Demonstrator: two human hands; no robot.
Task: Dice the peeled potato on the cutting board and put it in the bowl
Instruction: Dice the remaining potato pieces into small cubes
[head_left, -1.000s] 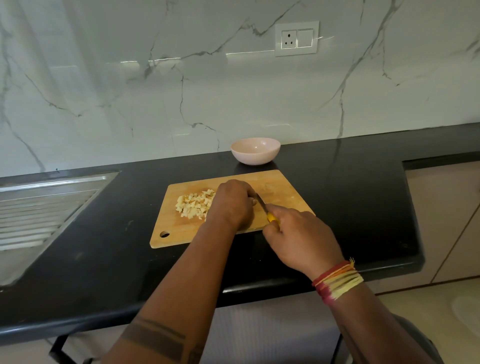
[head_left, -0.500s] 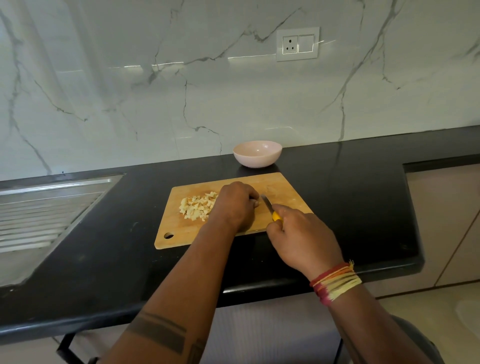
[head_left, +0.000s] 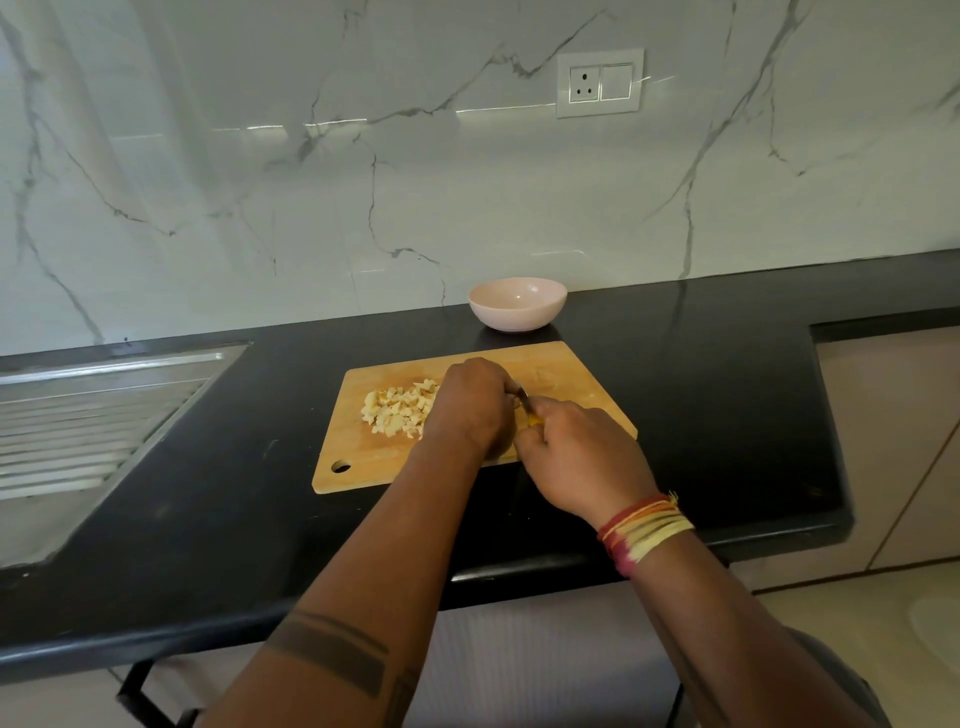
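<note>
Wooden cutting board (head_left: 566, 371) on black surface (head_left: 727, 405): diced potato (head_left: 397, 410) heaped at 9 o'clock, left hand (head_left: 470, 405) curled over hidden remainder, right hand (head_left: 579, 460) gripping yellow-handled knife (head_left: 525, 406); pink bowl (head_left: 517, 304) at 12 o'clock.

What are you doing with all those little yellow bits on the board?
A person is dicing a potato on the wooden cutting board. The right hand holds a knife with a yellow handle, and the left hand is curled over whatever is being cut, which stays hidden under it. A pile of diced potato sits on the board's left part. The pink bowl behind the board looks empty, so nothing has gone into it yet.
</note>
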